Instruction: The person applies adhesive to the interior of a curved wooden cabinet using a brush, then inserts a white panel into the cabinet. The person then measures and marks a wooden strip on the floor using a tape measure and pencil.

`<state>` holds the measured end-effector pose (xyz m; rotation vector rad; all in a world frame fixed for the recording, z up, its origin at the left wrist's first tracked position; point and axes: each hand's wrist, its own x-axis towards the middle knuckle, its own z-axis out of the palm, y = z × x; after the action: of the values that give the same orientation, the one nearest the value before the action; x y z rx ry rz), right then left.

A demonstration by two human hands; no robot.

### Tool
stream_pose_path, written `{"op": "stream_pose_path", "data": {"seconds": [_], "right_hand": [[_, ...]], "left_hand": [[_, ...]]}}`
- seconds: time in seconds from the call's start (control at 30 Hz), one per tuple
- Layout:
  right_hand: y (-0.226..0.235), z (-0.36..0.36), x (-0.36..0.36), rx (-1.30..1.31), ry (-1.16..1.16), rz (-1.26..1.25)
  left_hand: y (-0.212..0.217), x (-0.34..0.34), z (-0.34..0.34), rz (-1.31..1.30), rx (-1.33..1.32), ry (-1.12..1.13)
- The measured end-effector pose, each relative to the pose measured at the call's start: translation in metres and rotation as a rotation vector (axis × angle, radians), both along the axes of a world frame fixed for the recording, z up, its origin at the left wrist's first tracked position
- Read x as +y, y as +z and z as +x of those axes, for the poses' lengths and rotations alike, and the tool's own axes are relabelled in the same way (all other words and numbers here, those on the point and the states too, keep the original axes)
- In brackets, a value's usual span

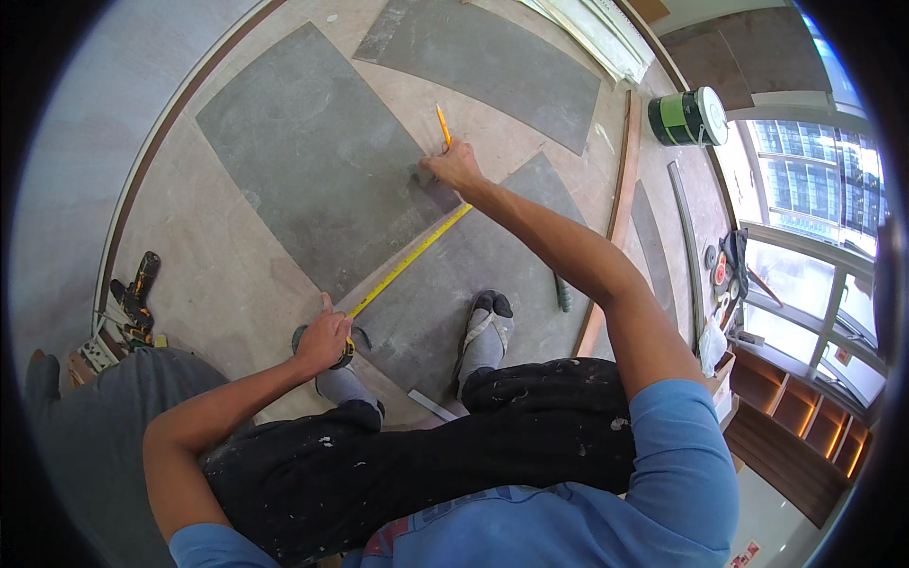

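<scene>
Left hand (324,345) low, fingers round the yellow tape measure (410,260) — right hand (456,167) far forward, pencil (442,124) between its fingers.

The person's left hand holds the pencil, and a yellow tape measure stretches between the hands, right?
Not quite: the pencil is in the right hand, as the head view shows. The yellow tape measure does stretch between it and the left hand.

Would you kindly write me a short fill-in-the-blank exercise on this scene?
The tape measure between the left hand and the right hand has a ____ blade.
The writing tool in the right hand is a ____.
The right sleeve is ____.
The bucket has a ____ lid.
Missing words: yellow; pencil; blue; white.
</scene>
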<state>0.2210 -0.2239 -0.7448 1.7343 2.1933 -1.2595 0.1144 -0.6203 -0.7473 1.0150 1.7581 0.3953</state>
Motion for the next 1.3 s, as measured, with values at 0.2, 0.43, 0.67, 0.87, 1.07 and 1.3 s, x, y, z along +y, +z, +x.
{"op": "stream_pose_path", "data": {"seconds": [0.2, 0.43, 0.67, 0.87, 1.07, 1.3], "right_hand": [[-0.030, 0.019, 0.057, 0.084, 0.214, -0.181], [-0.042, 0.034, 0.104, 0.211, 0.124, -0.232], [-0.031, 0.032, 0.104, 0.144, 0.161, -0.210], [-0.025, 0.028, 0.097, 0.163, 0.110, -0.218], [-0.026, 0.029, 0.102, 0.133, 0.130, -0.208], [-0.020, 0.028, 0.099, 0.155, 0.086, -0.207]], "left_hand": [[0.013, 0.012, -0.022, 0.046, 0.019, -0.018], [0.016, 0.033, -0.065, -0.007, -0.248, -0.125], [0.012, 0.037, -0.057, -0.297, -0.469, 0.007], [0.004, 0.044, -0.044, -0.285, -0.456, -0.041], [0.000, 0.047, -0.040, -0.261, -0.461, -0.042], [-0.006, 0.045, -0.041, -0.299, -0.470, 0.006]]}}
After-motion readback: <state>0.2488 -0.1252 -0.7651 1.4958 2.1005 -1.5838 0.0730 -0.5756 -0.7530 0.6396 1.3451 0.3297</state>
